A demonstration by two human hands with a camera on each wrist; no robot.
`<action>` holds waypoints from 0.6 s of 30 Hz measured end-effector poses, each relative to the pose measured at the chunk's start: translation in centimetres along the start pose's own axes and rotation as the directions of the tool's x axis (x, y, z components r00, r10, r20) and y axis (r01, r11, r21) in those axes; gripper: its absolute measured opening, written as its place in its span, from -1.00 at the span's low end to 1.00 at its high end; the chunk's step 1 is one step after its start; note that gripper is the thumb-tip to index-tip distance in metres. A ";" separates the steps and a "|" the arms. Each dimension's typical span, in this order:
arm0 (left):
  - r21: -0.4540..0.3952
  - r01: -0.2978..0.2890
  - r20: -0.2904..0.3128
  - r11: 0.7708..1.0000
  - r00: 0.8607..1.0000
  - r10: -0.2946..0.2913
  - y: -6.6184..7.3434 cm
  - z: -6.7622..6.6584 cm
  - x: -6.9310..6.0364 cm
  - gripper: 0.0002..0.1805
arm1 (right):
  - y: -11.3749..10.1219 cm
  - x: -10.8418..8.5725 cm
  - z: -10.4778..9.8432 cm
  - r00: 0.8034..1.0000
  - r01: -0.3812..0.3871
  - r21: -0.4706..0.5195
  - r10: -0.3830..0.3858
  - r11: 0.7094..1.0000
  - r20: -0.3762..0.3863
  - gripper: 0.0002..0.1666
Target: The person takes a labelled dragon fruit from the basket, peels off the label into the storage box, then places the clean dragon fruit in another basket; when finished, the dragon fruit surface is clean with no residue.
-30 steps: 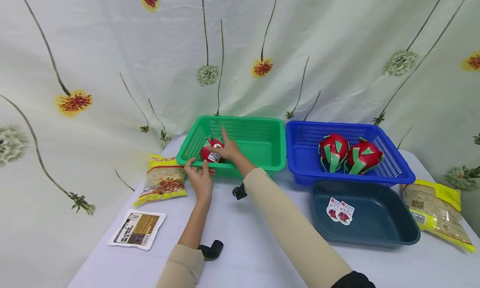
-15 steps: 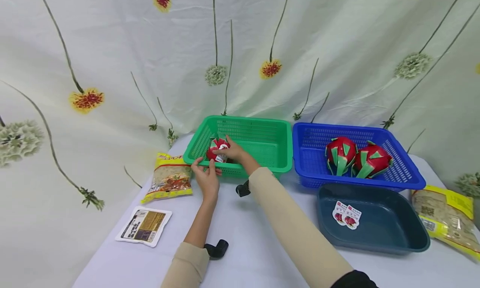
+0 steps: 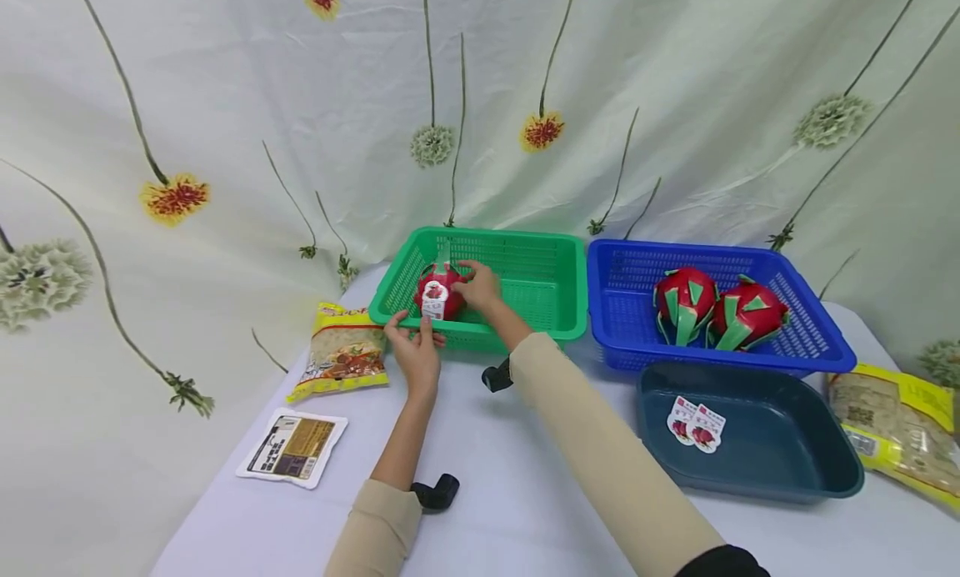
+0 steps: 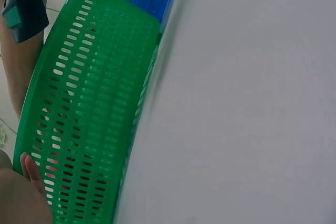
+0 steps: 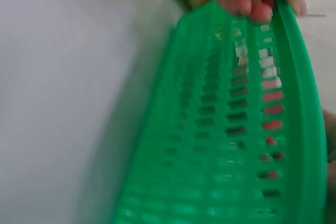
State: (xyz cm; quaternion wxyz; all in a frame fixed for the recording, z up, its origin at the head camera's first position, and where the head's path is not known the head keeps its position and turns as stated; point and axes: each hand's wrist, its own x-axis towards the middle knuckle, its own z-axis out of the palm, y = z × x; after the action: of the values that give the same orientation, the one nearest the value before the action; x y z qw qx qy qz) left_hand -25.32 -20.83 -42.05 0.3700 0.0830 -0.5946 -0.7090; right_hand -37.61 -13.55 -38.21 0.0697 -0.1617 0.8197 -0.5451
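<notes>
Head view bright, even; wrist views dimmer, green basket point(image 5: 307, 129) blurred in right.

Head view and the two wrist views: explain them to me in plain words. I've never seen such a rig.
There is no machine here: a person works bare-handed. The head picture comes from a camera worn on the head, looking forward and down. The other two come from a camera on each wrist; both show the holed side of the green basket.

On the white table stand the green basket, a blue basket with two red fruits, and a dark tray holding two labels. A white packet and a bag lie at the left, a second bag at the right.

The left hand grips the green basket's front rim. The right hand touches a labelled fruit inside it; whether it grips the fruit is unclear.
</notes>
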 end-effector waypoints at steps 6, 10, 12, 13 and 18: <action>-0.030 -0.021 -0.034 0.999 0.999 0.020 -2.5 -0.5 1.0 -0.52 | -1.4 0.3 0.2 0.995 0.012 -0.199 0.008 0.980 0.097 -0.21; -0.018 -0.019 -0.036 1.000 0.999 0.019 -2.3 -0.6 0.8 -0.53 | -1.9 -0.3 1.4 0.994 0.054 -0.230 -0.031 0.972 0.103 -0.16; -0.007 -0.018 -0.035 1.000 0.999 0.017 -2.1 -0.6 0.6 -0.54 | -2.1 -0.7 1.8 0.995 0.058 -0.212 -0.038 0.976 0.096 -0.12; -0.003 -0.016 -0.034 1.000 0.999 0.016 -2.1 -0.6 0.6 -0.54 | -2.1 -0.7 1.9 0.995 0.058 -0.202 -0.039 0.978 0.097 -0.10; -0.026 -0.012 -0.004 1.000 1.000 0.012 -1.2 -0.4 0.5 -0.54 | -1.7 -0.4 2.6 0.993 0.027 -0.174 -0.007 0.984 0.119 -0.03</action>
State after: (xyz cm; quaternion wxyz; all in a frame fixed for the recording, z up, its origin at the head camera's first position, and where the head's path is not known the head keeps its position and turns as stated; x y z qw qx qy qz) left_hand -25.96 -21.40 -43.12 0.3764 0.0762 -0.5850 -0.7143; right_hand -36.14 -16.29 -37.69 0.0989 -0.2061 0.8575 -0.4610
